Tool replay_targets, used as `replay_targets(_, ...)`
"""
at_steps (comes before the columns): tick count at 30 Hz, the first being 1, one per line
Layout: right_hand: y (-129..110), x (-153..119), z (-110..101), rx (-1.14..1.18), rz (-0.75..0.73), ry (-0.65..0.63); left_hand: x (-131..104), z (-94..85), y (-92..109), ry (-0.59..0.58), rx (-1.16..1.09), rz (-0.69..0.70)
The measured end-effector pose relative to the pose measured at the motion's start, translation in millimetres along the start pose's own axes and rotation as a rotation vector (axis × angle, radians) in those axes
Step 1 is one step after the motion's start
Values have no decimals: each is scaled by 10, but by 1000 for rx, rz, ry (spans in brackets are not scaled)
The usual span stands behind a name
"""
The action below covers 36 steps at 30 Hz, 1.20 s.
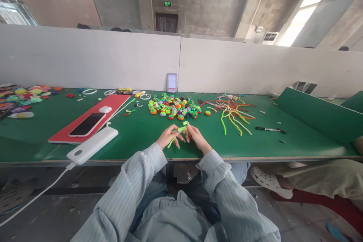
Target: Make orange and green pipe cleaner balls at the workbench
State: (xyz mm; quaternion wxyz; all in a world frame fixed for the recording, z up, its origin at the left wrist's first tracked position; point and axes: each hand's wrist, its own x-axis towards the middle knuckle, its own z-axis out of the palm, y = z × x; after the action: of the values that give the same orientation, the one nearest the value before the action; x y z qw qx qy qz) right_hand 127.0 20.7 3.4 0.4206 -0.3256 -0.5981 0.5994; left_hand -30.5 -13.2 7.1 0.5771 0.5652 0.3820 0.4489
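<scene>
Low over the front of the green table, both my hands grip a lime-green pipe cleaner folded into short loops, with a loose tail hanging below. My left hand pinches it from the left, the tail passing beside its fingers. From the right, my right hand has thumb and fingertips closed on its upper part. Just beyond the hands lies a heap of small multicoloured pipe-cleaner balls, some orange at the base with green tops. Loose pipe cleaners in red, yellow, pink and green are spread to the right.
On the left, a red board carries a phone, with a white power bank and cable beside it. Colourful pieces pile up far left. A black pen lies right. Another phone leans on the white partition.
</scene>
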Motion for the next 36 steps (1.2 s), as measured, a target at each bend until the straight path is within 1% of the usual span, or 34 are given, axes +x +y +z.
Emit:
replay_targets(6,14,15,-23,-51,-66,41,-5,-3,8,1,-26,-12)
replay_targets(9,30,23,-30,-91,-84,85,1,-3,-1,-10,-22,-29)
replay_targets(15,34,29,-25,-133,-109,161,17,5,-12,31,17,-25)
replay_targets(22,4,9,5,-169,-110,142,12,3,-19,34,-17,-13)
replay_targets(30,26,13,-8,-195,-106,101,11,-2,-15,-7,81,-9)
replay_targets(36,56,29,-15,-192,-68,89,20,-11,-41,-49,130,10)
